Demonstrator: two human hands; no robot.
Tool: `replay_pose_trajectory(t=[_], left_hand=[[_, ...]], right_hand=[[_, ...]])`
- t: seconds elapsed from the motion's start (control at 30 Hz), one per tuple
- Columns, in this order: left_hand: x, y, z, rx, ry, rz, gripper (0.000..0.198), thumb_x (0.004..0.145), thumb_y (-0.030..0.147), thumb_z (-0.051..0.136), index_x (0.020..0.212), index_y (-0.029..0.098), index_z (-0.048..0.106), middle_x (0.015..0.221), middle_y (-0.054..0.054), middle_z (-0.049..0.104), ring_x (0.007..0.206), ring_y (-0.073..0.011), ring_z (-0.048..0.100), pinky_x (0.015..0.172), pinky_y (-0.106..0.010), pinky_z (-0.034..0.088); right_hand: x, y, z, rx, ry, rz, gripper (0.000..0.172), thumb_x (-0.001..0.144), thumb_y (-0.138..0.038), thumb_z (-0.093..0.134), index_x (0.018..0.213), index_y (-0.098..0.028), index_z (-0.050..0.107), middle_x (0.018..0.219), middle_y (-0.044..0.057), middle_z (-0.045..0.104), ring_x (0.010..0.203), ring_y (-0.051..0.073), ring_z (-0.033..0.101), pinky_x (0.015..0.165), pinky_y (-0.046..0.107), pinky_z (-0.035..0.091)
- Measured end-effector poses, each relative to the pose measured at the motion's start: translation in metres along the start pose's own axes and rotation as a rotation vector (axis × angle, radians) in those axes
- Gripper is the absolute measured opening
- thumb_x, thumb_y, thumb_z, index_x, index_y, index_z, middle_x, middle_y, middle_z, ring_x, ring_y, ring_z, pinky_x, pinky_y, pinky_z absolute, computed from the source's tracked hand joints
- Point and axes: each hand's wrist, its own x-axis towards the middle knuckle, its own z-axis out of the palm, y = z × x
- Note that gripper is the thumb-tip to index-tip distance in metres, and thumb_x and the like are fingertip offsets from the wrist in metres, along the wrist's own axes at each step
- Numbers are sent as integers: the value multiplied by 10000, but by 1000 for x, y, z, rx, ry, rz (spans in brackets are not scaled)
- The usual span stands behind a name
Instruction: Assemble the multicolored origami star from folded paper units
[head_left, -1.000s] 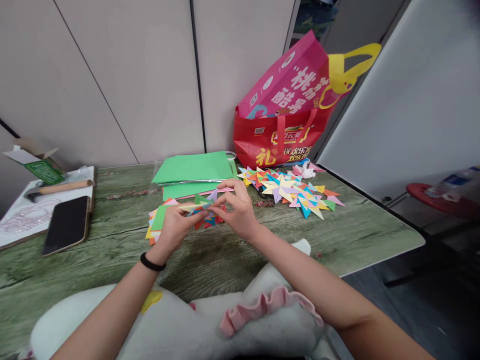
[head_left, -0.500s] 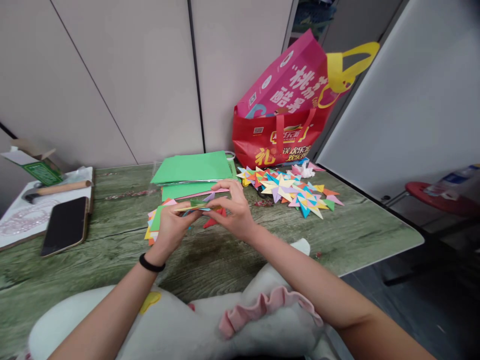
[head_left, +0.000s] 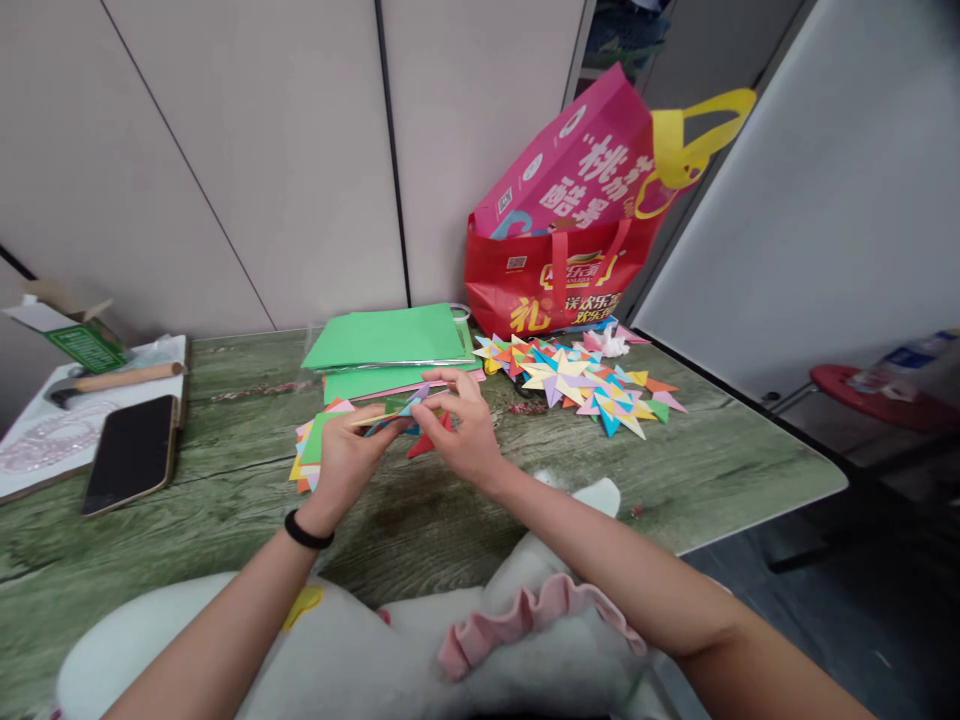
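So, a folded paper piece [head_left: 412,402], thin, pointy and multicoloured, is held just above the bench [head_left: 712,460], between both hands. Its flat side is pinched by the left hand [head_left: 346,450], thumb underneath, and its far tip is pinched by the right hand [head_left: 469,435], so the grip is narrow on both sides. Exact folds can't be made out at this size.

A red folded piece [head_left: 424,447] is seen just beside the right fingers, and a fanned stack of plain coloured paper [head_left: 310,450] is partly covered by the left hand. Behind that, smooth green sheets [head_left: 386,335] are laid out with a shiny clear sleeve. Off to the right, spiky paper stars [head_left: 559,378] are heaped in loads of colours.

Containers: a glossy red bag [head_left: 491,285] is stood against the wall, with a pink printed package [head_left: 566,165] tilted inside and sticking well out. Far left, a small green-and-white carton [head_left: 94,345] is left flaps up; its contents can't be seen. Nearby, a wooden-handled hammer [head_left: 131,378] and clear, glittery beads [head_left: 49,437] are laid on a white board [head_left: 26,410]. The bench top is finished in streaky green woodgrain.
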Motion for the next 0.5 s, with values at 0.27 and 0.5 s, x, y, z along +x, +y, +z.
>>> replay_pose_trajectory(t=[0.27, 0.5], left_hand=[[0, 0, -2, 34, 30, -8, 140, 631, 216, 684, 499, 177, 656, 546, -2, 653, 600, -162, 588, 568, -239, 460], [1, -2, 0, -47, 6, -81, 89, 612, 244, 691, 607, 158, 712, 570, 0, 654, 523, -120, 508, 503, -222, 397]], right_hand=[[0, -2, 1, 104, -7, 217, 66, 703, -227, 688, 712, -192, 632, 944, 53, 632, 995, 198, 568, 913, 358, 404], [1, -1, -2, -10, 25, -61, 48, 769, -219, 659, 729, -199, 641, 981, 68, 597, 1025, 196, 541, 922, 382, 414]])
